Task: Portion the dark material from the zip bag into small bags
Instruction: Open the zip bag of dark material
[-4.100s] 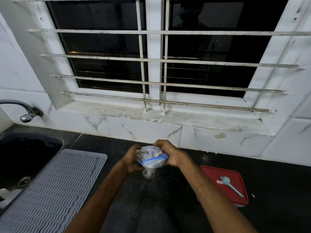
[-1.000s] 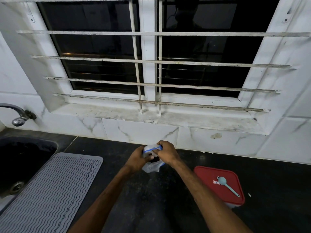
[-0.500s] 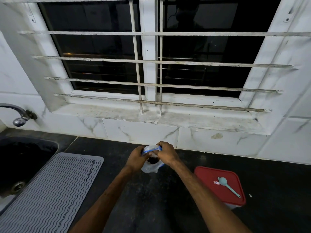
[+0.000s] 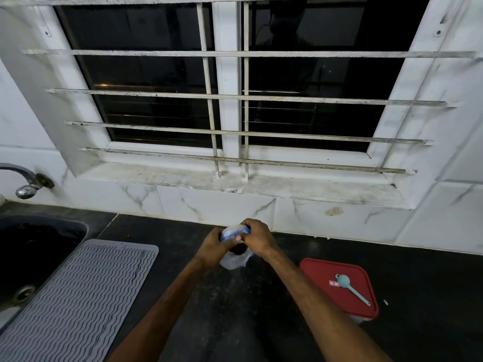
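Over the black counter (image 4: 235,309), close under the window sill, I had the zip bag (image 4: 233,261) lifted between both hands, clear of the surface as far as I could judge. My left hand (image 4: 213,248) was curled round the bag's left side, and my right hand (image 4: 258,239) had its fingers (image 4: 252,227) bent over the blue zip strip at the top, pinching the mouth. Whether the seal was parted I could not tell; a patch of the dark material (image 4: 239,249) showed between the hands, inside the clear plastic. To my reading the job had barely begun: the hands were only at the bag's mouth, nothing had been scooped, and I saw no small bag laid out on the counter, filled or otherwise. A teal spoon (image 4: 351,290) lay untouched on the red lid (image 4: 321,273) of a container to the right, well apart from the hands. What was left was nearly everything: opening the bag fully, fetching the small bags, measuring out each portion and closing them
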Demonstrator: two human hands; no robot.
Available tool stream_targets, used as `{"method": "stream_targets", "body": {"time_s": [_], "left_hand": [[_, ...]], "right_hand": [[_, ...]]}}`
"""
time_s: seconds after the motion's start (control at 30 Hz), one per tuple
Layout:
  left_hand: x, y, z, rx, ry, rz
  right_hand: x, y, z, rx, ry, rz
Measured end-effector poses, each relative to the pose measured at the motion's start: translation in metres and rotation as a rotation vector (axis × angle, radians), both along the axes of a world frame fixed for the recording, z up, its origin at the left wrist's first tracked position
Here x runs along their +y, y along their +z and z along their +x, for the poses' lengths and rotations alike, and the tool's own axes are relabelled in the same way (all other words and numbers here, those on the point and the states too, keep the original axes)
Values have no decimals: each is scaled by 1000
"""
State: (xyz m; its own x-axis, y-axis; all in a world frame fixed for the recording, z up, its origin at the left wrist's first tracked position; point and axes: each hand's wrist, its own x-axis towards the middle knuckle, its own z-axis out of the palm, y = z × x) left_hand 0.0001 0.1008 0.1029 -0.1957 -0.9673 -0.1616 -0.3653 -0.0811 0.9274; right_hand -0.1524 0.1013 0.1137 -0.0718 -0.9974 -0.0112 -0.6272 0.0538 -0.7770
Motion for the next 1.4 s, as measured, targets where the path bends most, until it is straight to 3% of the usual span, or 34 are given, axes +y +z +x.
{"method": "stream_targets", "body": {"time_s": [0.17, 0.33, 0.5, 0.63, 0.73, 0.83, 0.9, 0.97, 1.07, 1.23, 1.4], "left_hand": [[-2, -4, -4, 79, 286, 47], [-1, -16, -12, 274, 472, 104], [3, -6, -16, 355, 431, 91], [1, -7, -2, 485, 259, 182], [1, -11, 6, 416, 91, 195], [0, -13, 5, 340, 205, 195], [0, -11, 5, 395, 276, 262], [-3, -14, 8, 478, 379, 341], [-4, -19, 15, 577, 456, 384], [9, -27, 10, 735, 486, 391], [19, -36, 10, 727, 396, 388]], "right_hand": [[5, -15, 3, 90, -61, 41], [4, -19, 11, -47, -199, 116], [2, -15, 13, -251, -252, 164], [-2, -9, 11, -496, -270, 292], [0, -6, 11, -645, -300, 369], [3, -20, 13, -700, -188, 384], [7, -28, 15, -662, -90, 368], [11, -35, 14, -496, -57, 343], [14, -36, 10, -332, -163, 334], [16, -28, 18, -586, -157, 493], [11, -36, 26, -415, -267, 346]]}}
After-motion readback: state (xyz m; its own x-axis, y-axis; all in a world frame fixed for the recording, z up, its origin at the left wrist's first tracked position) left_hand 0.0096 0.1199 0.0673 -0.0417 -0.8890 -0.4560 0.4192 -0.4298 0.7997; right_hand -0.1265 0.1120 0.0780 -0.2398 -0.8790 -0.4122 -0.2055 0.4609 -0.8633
